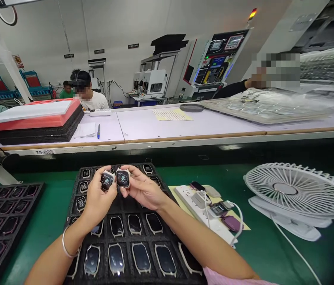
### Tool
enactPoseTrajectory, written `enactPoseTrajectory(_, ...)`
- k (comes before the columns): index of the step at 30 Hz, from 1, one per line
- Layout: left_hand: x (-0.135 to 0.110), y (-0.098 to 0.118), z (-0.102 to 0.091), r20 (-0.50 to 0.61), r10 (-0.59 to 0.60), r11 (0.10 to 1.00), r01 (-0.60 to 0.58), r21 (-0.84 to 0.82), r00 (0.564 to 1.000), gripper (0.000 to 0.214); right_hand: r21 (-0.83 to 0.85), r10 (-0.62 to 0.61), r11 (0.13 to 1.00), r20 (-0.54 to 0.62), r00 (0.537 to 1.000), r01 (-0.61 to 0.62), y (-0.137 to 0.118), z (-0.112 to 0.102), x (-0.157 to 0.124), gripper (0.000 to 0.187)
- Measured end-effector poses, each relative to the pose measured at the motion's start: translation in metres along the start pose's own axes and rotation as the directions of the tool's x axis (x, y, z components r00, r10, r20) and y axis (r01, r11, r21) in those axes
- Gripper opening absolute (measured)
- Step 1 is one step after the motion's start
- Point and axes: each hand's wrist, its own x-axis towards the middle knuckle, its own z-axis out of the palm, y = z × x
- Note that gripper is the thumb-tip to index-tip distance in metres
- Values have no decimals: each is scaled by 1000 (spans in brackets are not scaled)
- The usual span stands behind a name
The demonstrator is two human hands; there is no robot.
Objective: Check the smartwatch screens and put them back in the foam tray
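My left hand grips a smartwatch with a pale case and a lit dark screen. Close beside it, my right hand pinches another smartwatch, also lit, with similar graphics on its face. Both screens point toward me; whether the cases touch is hard to tell. Below the hands lies a black foam tray whose compartments hold several strapless watch cases, such as a dark-screened watch near the front. Some compartments behind my hands and forearms are hidden.
Left, another foam tray holds purple-rimmed watches. To the right are a white power strip with chargers and cables, and a white fan. A raised shelf crosses behind, bearing stacked foam sheets. Other people sit beyond.
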Motion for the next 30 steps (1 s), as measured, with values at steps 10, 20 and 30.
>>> enactPoseTrajectory(10,0,4,-2,-16,-4,1000,4,28,1000,39,-15,24,1000,51,998,-24,2,-1,-1,41)
enactPoseTrajectory(20,0,2,-1,-6,-21,1000,21,-5,1000,41,-29,18,999,22,1000,-17,-1,0,-3,44)
enactPoseTrajectory(30,0,2,-1,0,-28,999,28,-22,1000,42,-35,14,999,26,1000,-13,-3,2,-3,42)
